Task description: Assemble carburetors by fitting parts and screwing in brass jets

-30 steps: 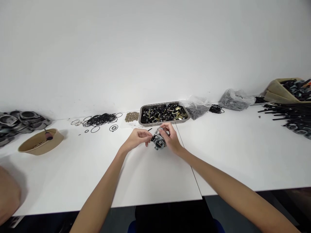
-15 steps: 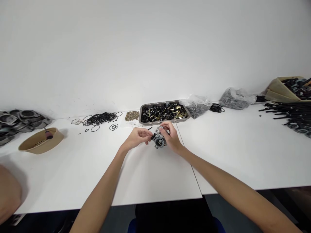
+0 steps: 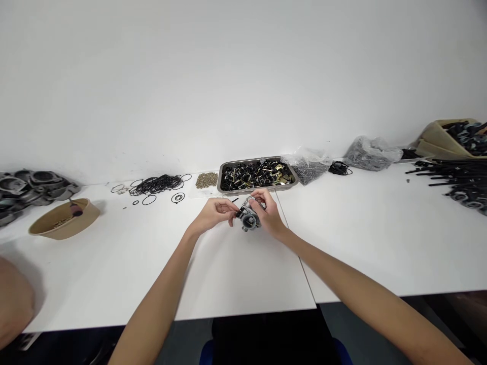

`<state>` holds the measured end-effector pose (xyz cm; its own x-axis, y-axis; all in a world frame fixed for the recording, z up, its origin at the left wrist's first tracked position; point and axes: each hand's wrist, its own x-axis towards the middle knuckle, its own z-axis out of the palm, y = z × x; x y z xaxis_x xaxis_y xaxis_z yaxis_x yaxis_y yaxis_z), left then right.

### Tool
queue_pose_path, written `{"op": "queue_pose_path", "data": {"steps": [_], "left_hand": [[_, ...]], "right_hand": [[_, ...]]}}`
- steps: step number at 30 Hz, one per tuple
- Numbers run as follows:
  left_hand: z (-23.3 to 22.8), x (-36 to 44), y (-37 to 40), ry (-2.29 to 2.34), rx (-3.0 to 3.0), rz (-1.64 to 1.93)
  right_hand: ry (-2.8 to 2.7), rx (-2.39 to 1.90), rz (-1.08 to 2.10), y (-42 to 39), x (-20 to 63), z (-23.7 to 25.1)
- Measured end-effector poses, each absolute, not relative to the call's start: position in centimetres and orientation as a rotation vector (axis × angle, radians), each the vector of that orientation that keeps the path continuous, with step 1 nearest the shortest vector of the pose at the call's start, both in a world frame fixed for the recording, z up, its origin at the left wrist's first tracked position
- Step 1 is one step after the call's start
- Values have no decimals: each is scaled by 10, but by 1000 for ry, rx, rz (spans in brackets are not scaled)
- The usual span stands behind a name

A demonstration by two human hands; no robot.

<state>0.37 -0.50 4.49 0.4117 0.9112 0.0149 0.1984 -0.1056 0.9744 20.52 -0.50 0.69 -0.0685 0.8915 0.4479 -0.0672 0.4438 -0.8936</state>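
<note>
A grey metal carburetor (image 3: 249, 220), its round bore facing me, is held just above the white table (image 3: 243, 274). My right hand (image 3: 268, 213) is closed around its right side and top. From the left, my left hand (image 3: 217, 213) pinches at a small black part (image 3: 239, 214) on the carburetor's left side; the fingertips partly hide it. A steel tray (image 3: 258, 191) full of small black and brass-coloured parts stands just behind my hands.
Left of the tray lie brass pieces (image 3: 206, 180) and black rubber rings (image 3: 158, 185). A tan bowl (image 3: 64, 223) holds a screwdriver (image 3: 76, 209), near metal castings (image 3: 34, 187). Plastic bags (image 3: 372, 153) and black hoses (image 3: 456, 171) lie right. Another person's arm (image 3: 15, 299) is at left.
Both hands stay almost in place on the carburetor. It has shifted or tilted very slightly, and the left fingers remain at its left side.
</note>
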Motion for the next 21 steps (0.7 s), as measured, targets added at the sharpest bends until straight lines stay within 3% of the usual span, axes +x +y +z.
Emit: {"op": "queue_pose_path", "data": {"steps": [21], "left_hand": [[38, 7, -3, 963, 1480, 977]], "right_hand": [[-1390, -828, 946, -2, 206, 5]]}}
